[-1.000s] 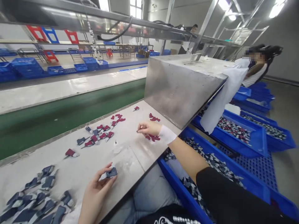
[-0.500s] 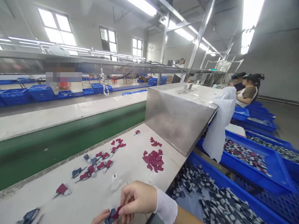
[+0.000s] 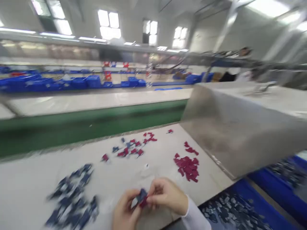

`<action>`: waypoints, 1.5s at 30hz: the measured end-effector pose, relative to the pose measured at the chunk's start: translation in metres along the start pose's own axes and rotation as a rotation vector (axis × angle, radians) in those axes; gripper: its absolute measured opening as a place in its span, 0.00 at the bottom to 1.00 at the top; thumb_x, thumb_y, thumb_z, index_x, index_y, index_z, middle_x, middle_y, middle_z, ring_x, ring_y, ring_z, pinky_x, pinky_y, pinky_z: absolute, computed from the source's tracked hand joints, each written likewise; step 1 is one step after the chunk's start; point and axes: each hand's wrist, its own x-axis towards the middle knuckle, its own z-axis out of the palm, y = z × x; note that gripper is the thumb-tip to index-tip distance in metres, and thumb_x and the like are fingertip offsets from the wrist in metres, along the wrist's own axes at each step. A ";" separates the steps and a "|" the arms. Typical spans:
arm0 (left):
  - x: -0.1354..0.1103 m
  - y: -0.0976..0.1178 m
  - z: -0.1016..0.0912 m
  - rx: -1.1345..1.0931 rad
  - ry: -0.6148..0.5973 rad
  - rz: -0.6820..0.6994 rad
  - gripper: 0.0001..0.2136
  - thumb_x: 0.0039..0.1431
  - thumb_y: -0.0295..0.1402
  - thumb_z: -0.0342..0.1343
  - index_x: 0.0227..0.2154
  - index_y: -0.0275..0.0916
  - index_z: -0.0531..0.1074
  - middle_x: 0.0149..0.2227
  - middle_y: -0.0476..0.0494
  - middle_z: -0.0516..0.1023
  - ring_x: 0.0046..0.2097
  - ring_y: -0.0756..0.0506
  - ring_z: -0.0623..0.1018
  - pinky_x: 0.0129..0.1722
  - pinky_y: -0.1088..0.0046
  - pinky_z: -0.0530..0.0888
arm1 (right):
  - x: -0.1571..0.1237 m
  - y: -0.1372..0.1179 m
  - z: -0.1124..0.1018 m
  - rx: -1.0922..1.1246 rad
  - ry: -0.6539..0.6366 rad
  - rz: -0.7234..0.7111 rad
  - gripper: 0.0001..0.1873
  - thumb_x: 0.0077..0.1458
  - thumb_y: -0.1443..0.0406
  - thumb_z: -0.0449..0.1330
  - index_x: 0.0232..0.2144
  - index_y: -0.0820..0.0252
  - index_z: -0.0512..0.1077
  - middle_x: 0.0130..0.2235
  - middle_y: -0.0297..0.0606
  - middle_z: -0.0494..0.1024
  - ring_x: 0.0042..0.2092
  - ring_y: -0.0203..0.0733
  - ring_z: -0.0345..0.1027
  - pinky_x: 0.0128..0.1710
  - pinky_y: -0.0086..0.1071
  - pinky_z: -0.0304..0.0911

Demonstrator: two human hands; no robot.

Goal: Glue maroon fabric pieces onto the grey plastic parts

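Note:
My left hand (image 3: 124, 211) and my right hand (image 3: 168, 195) meet at the near edge of the grey worktable (image 3: 35, 179). Together they pinch a small dark blue piece (image 3: 139, 197) with a bit of red against it. Both hands have their fingers closed on it. The view is smeared by motion. A pile of small red pieces (image 3: 188, 166) lies to the right of my hands. To the left lies a heap of dark blue pieces (image 3: 72, 198). Further back sits a scatter of joined red and blue pieces (image 3: 130, 148).
A steel box (image 3: 242, 127) stands on the table at the right. A green conveyor belt (image 3: 83, 123) runs behind the table. Blue bins of small parts (image 3: 240, 210) sit below at the right. A person (image 3: 240, 64) works in the background. Blue crates (image 3: 79, 81) line the far side.
The view has swung left and down a little. My right hand left the red pile and came to my left hand; both now hold the blue piece with a red bit.

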 end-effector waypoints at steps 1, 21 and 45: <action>-0.003 0.006 0.001 0.013 -0.028 0.023 0.11 0.45 0.36 0.73 0.31 0.40 0.80 0.32 0.44 0.84 0.35 0.44 0.84 0.36 0.73 0.82 | -0.003 -0.002 -0.001 -0.007 0.001 0.000 0.12 0.62 0.60 0.64 0.32 0.65 0.71 0.29 0.30 0.74 0.28 0.30 0.68 0.32 0.28 0.69; 0.005 0.006 -0.008 0.210 -0.044 0.252 0.10 0.54 0.33 0.69 0.39 0.41 0.80 0.39 0.42 0.83 0.42 0.46 0.82 0.40 0.72 0.81 | 0.007 -0.034 -0.005 -0.113 0.036 0.060 0.24 0.52 0.45 0.67 0.31 0.60 0.72 0.30 0.41 0.80 0.30 0.38 0.73 0.34 0.34 0.72; 0.001 0.027 -0.010 0.168 -0.159 0.230 0.09 0.55 0.31 0.69 0.40 0.41 0.80 0.39 0.44 0.84 0.42 0.47 0.83 0.43 0.70 0.82 | 0.004 -0.029 0.001 -0.286 -0.058 -0.105 0.20 0.67 0.50 0.53 0.30 0.58 0.69 0.29 0.33 0.69 0.32 0.36 0.64 0.34 0.31 0.62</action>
